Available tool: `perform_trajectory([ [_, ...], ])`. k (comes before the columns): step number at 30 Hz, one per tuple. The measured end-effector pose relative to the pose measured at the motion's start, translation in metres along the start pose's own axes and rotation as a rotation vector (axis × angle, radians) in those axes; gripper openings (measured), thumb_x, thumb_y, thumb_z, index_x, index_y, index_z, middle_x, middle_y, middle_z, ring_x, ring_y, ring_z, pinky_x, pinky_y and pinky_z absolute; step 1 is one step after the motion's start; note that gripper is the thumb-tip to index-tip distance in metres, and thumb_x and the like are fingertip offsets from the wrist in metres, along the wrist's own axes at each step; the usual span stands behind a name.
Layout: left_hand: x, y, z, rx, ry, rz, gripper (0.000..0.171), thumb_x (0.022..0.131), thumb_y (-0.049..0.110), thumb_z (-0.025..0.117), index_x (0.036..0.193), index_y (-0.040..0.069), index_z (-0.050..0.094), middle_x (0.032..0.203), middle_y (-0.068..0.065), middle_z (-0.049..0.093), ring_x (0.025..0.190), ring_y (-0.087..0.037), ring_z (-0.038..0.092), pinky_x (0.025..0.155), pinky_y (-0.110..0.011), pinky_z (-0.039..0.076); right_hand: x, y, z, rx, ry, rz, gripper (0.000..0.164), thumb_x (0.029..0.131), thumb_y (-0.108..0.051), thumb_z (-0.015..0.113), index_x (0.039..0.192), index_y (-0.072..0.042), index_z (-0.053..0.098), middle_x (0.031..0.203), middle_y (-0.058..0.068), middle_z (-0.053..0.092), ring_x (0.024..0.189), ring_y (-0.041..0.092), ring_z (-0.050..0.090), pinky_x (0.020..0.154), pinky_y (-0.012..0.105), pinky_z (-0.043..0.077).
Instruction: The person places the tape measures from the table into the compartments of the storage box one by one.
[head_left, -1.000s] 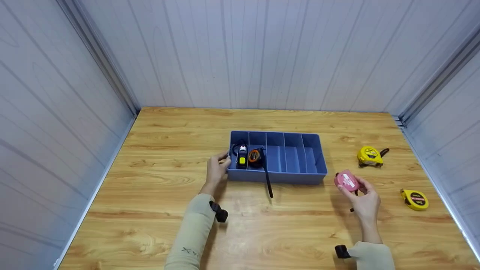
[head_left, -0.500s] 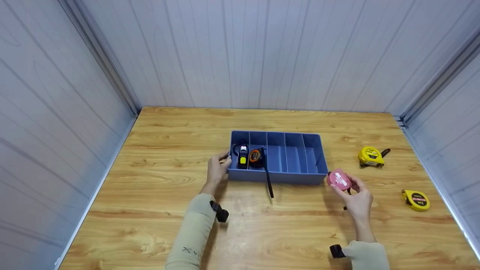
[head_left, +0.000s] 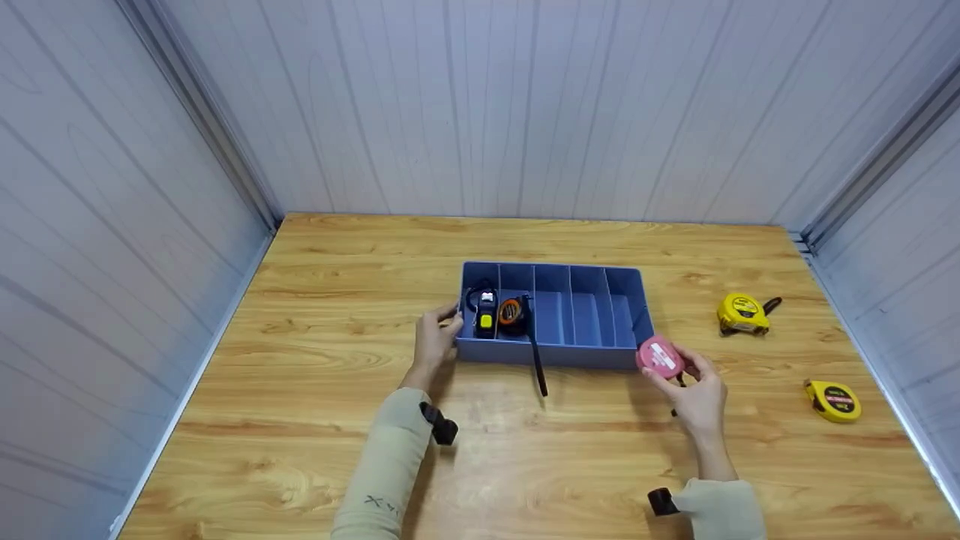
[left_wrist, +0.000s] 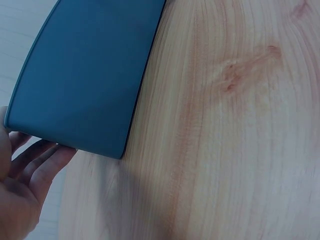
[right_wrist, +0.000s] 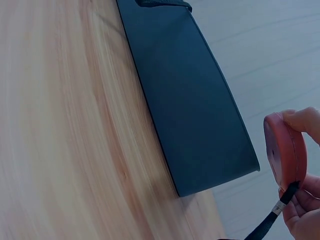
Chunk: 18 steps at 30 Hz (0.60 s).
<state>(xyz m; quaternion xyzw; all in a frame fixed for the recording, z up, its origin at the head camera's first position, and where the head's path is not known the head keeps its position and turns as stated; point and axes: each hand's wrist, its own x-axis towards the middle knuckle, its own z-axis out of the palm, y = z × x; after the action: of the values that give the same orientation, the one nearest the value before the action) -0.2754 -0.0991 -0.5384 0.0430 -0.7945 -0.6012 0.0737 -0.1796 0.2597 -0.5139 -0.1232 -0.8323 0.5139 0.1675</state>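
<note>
In the head view my right hand [head_left: 701,397] pinches a pink tape measure [head_left: 660,356] between thumb and fingers, just off the front right corner of a blue divided box [head_left: 555,356]. A black strap [right_wrist: 270,220] hangs from it in the right wrist view. My left hand [head_left: 433,341] holds the box's left end, its fingers [left_wrist: 47,167] against the outer end wall. The leftmost compartment contains a black tape measure with a yellow button [head_left: 486,319]. Beside it, in the second compartment, sits a black-and-orange tape measure [head_left: 513,313], its strap draped over the front wall.
Two yellow tape measures lie on the wooden table [head_left: 555,465] to the right: one with a black strap [head_left: 742,313] farther back, another [head_left: 834,401] nearer the right edge. Pale panel walls [head_left: 487,112] enclose the table at the back and sides.
My right hand has moved left with the pink tape measure, bringing it up to the box's right front corner. The left hand and the box have stayed put.
</note>
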Motion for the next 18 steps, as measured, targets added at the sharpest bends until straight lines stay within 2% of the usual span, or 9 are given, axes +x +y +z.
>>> perform_trajectory([
  [4,-0.001,0.001,0.0,-0.009,0.001,-0.014,0.03,0.084,0.007,0.055,0.113,0.003,0.061,0.101,-0.013,0.063,0.079,-0.02,0.061,0.064,-0.028,0.051,0.0,-0.001,0.004,0.013,-0.008,-0.024,0.059,0.06,-0.018,0.082,0.112,-0.002,0.058,0.106,0.01,0.056,0.089,0.013,0.049,0.068,0.013,0.043],
  [11,-0.001,0.0,0.001,-0.061,-0.002,-0.025,0.031,0.083,0.005,0.055,0.114,0.002,0.06,0.101,-0.014,0.062,0.08,-0.024,0.061,0.068,-0.037,0.051,0.0,-0.004,0.012,0.018,-0.029,-0.045,0.058,0.061,-0.017,0.082,0.112,-0.003,0.059,0.106,0.01,0.057,0.089,0.014,0.049,0.067,0.011,0.041],
  [18,0.0,-0.001,0.001,-0.06,0.001,-0.027,0.03,0.084,0.006,0.055,0.113,0.003,0.06,0.101,-0.014,0.062,0.078,-0.023,0.061,0.066,-0.033,0.052,0.001,-0.012,0.02,0.037,-0.061,-0.06,0.058,0.061,-0.017,0.082,0.113,-0.003,0.058,0.107,0.011,0.055,0.091,0.016,0.049,0.07,0.016,0.045],
])
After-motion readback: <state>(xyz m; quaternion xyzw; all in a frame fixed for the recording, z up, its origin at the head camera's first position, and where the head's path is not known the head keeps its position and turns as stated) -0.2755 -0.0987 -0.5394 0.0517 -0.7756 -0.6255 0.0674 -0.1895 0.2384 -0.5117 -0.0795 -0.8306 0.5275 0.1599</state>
